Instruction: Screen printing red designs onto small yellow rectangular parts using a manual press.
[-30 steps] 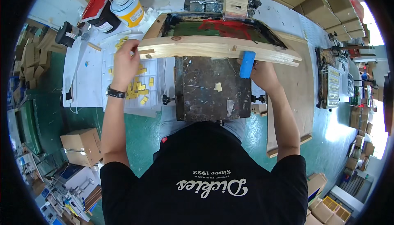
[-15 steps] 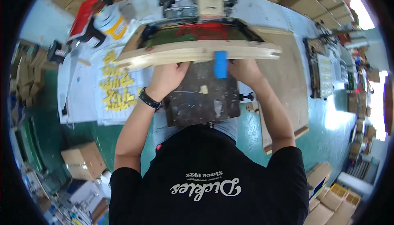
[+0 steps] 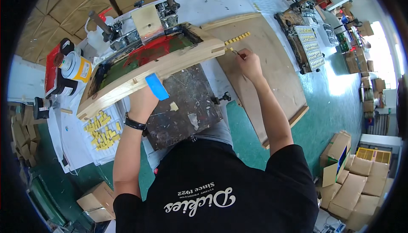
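Note:
A wooden screen-printing frame (image 3: 170, 65) with red and green ink on its mesh is tilted up over a dark, stained platen (image 3: 187, 110). My left hand (image 3: 142, 101), a black watch on its wrist, grips the frame's front rail from below, beside a strip of blue tape (image 3: 157, 86). One small yellow piece (image 3: 174, 106) lies on the platen. My right hand (image 3: 250, 65) reaches over the wooden board (image 3: 276, 76) on the right. It pinches a thin tool whose tip is close to a row of small yellow pieces (image 3: 238, 38).
Several yellow pieces (image 3: 102, 129) lie on a white sheet to the left. Ink cans (image 3: 76, 65) and a plastic jug stand at the back left. Another rack of yellow pieces (image 3: 310, 48) sits far right. Cardboard boxes (image 3: 357, 182) stand on the green floor.
My left hand went from the yellow pieces on the left to the frame's front rail. My right hand left the frame and reached to the board on the right. The view swung right.

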The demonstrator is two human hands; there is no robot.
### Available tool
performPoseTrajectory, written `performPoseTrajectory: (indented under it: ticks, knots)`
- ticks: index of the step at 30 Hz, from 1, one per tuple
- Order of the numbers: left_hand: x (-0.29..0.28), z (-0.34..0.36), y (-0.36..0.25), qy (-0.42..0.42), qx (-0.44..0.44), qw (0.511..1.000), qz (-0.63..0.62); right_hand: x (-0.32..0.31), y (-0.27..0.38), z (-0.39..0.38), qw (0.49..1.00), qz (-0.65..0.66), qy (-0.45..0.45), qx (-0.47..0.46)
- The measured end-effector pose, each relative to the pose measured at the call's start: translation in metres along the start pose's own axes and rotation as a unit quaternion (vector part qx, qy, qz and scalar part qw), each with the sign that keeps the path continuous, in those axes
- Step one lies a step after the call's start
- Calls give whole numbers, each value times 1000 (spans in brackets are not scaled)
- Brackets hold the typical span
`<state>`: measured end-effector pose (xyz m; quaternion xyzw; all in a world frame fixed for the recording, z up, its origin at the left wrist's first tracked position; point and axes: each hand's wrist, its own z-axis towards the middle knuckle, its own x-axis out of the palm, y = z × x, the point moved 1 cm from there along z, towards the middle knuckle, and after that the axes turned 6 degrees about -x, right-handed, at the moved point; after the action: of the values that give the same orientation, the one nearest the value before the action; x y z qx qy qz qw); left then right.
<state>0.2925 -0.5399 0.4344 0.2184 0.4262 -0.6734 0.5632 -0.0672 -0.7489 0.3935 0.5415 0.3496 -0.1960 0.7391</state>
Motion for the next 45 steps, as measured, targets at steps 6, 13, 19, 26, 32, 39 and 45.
performPoseTrajectory:
  ticks: [6,13,19,26,32,39,45]
  knots:
    - [-9,-3,-3,46,-2,998,40,8,6,16,997,-77,12,3]
    - [-24,-13,-6,79,-11,997,7,7,6,14,997,-82,12,-8]
    - [-61,-49,7,-8,-160,974,-160,-10,29,4,1000,-21,-1,-20]
    - [-135,-20,25,-283,-221,821,-444,-32,139,22,960,270,-30,-71]
    - [-125,-88,33,-82,-314,893,-311,-11,265,31,959,43,70,-273]
    - [-102,-122,28,-50,-345,865,-362,36,266,26,891,-16,97,-444]
    - [-103,-120,31,-49,-342,859,-378,29,266,-30,863,-36,144,-482]
